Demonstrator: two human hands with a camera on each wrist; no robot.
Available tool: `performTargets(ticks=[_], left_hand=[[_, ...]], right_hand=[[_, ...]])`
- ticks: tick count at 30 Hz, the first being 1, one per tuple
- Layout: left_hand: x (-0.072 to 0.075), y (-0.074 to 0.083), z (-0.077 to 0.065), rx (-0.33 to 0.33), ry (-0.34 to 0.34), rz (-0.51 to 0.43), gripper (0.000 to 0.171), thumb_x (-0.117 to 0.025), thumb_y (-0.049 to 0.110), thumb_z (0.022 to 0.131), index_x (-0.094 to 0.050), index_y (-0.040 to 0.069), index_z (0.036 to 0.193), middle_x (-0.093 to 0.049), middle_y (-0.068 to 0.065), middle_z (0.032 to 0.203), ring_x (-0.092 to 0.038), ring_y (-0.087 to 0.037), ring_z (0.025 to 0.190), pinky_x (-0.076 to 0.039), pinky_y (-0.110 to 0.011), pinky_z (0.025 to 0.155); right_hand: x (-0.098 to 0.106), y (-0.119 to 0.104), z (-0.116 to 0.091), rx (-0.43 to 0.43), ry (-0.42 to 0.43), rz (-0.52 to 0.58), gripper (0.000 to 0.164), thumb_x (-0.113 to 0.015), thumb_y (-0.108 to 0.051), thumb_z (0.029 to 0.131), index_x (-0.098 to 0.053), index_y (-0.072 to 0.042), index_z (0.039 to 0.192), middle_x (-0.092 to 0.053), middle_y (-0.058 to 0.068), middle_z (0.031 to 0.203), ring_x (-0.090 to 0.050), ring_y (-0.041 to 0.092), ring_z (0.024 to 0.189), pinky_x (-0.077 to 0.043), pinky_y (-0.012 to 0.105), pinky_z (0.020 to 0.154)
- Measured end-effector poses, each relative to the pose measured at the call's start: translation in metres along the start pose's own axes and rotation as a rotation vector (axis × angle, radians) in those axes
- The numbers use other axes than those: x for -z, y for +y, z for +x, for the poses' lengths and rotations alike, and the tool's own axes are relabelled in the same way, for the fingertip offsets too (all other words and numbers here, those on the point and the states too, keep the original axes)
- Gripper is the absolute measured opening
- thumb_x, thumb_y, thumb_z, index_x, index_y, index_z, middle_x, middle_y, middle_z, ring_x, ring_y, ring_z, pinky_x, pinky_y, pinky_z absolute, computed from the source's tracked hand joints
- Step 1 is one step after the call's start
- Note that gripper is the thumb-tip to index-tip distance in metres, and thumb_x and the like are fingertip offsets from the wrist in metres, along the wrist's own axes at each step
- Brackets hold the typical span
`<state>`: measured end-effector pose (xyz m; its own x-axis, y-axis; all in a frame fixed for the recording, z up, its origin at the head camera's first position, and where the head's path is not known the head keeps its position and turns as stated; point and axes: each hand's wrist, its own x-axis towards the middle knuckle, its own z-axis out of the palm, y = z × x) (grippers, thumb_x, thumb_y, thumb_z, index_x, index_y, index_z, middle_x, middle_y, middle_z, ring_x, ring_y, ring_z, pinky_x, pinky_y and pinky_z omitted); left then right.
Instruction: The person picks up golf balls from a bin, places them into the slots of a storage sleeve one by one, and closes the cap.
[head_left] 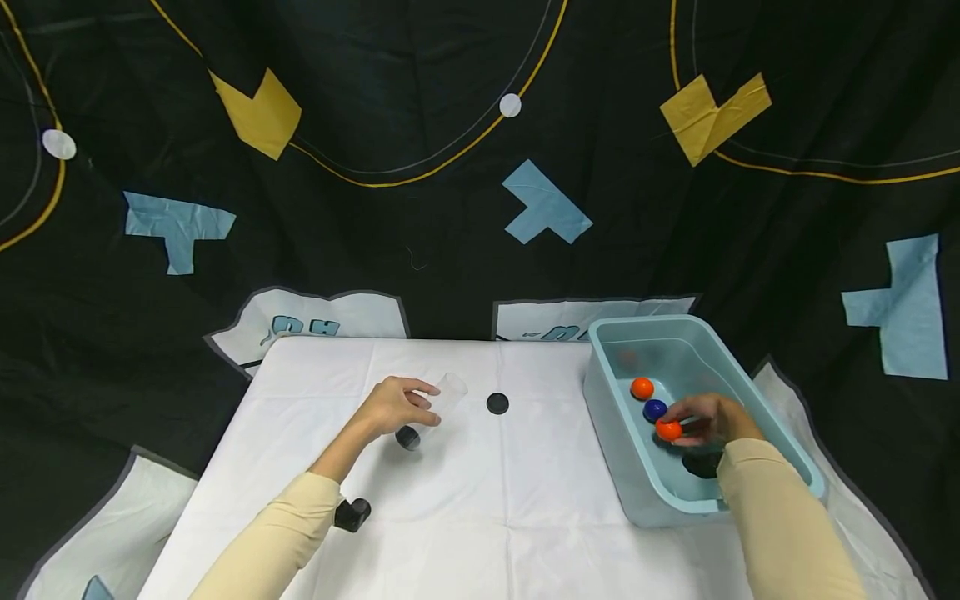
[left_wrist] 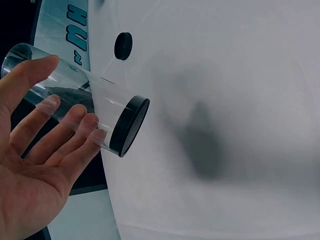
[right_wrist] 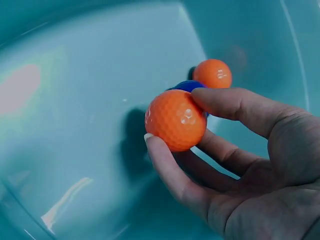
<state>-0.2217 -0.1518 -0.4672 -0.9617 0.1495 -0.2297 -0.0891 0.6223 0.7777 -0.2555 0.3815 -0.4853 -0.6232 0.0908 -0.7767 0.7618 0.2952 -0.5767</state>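
L hand (left_wrist: pixel 42 175): grasping, thumb one side, fingertips opposite. Contents: clear tube (left_wrist: pixel 80 90), x1, tilted, above tabletop (head_left: pixel 450 533). Blk cap (left_wrist: pixel 130 126) fitted at lower end; upper end appears uncapped.

R hand (right_wrist: pixel 272 185): pinching orange golf ball (right_wrist: pixel 176 120), x1, betw. thumb and fingertips, inside lt-blue bin (head_left: pixel 618 450), R side of table. Ball looks raised off bin floor, judging by shadow.

Also in bin: blue ball (right_wrist: pixel 189 86), x1, partly behind held ball (touching or apart: can't tell); 2nd orange ball (right_wrist: pixel 212 73), x1, just beyond blue. Dark patch (head_left: pixel 701 464) nr R wrist: shadow or object, can't tell.

On table: blk disc (head_left: pixel 497 403), x1, flat, betw. tube and bin; blk item (head_left: pixel 354 514), x1, beside L sleeve, partly hidden, ID unclear.

Handling notes (judgement): step in hand = taking up one ball. Keep pinch firm, pads spread abt. ball's middle; hard round surface likely to slip if gripped off-centre. Lift straight up first, so blue ball isn't knocked & sent rolling. Clear bin rim w/ wrist & sleeve before moving sideways. L hand: steady, light grip; thin wall prob. flexes if squeezed. Keep upper end unobstructed, fingers off opening, capped end low.
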Motion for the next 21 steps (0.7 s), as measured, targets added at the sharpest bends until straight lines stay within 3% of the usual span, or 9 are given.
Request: performTargets(ticks=[4, 11, 14, 21], left_hand=[[-0.001, 0.002, 0.001, 0.007, 0.004, 0.007, 0.046, -0.091, 0.019, 0.072, -0.076, 0.015, 0.116, -0.078, -0.006, 0.101, -0.071, -0.018, 0.093, -0.057, -0.040, 0.085], [-0.004, 0.009, 0.005, 0.010, -0.011, 0.037, 0.049, -0.091, 0.022, 0.072, -0.075, 0.018, 0.119, -0.077, -0.005, 0.102, -0.071, -0.019, 0.094, -0.056, -0.042, 0.088], [-0.004, 0.012, 0.006, -0.003, -0.011, 0.036, 0.046, -0.091, 0.021, 0.072, -0.076, 0.018, 0.116, -0.077, -0.006, 0.104, -0.071, -0.020, 0.095, -0.056, -0.042, 0.088], [-0.008, 0.020, 0.006, -0.048, -0.001, 0.023, 0.044, -0.091, 0.016, 0.071, -0.075, 0.013, 0.113, -0.078, -0.005, 0.104, -0.073, -0.021, 0.097, -0.058, -0.040, 0.087]], right_hand=[[0.005, -0.010, -0.012, 0.038, -0.043, 0.002, 0.025, -0.065, -0.009, 0.096, -0.061, 0.006, 0.115, -0.067, 0.015, 0.096, -0.075, 0.028, 0.086, -0.058, 0.035, 0.087], [0.011, -0.032, -0.030, 0.059, -0.077, -0.055, 0.044, -0.066, -0.014, 0.097, -0.047, 0.006, 0.130, -0.068, 0.014, 0.097, -0.076, 0.023, 0.082, -0.058, 0.030, 0.086], [0.009, -0.043, -0.040, 0.076, -0.055, -0.100, 0.051, -0.067, -0.016, 0.096, -0.044, 0.006, 0.135, -0.066, 0.015, 0.101, -0.075, 0.021, 0.080, -0.058, 0.029, 0.086], [0.001, -0.072, -0.061, 0.198, -0.062, -0.232, 0.054, -0.065, -0.023, 0.098, -0.044, 0.008, 0.137, -0.059, 0.020, 0.117, -0.074, 0.019, 0.086, -0.058, 0.029, 0.087]])
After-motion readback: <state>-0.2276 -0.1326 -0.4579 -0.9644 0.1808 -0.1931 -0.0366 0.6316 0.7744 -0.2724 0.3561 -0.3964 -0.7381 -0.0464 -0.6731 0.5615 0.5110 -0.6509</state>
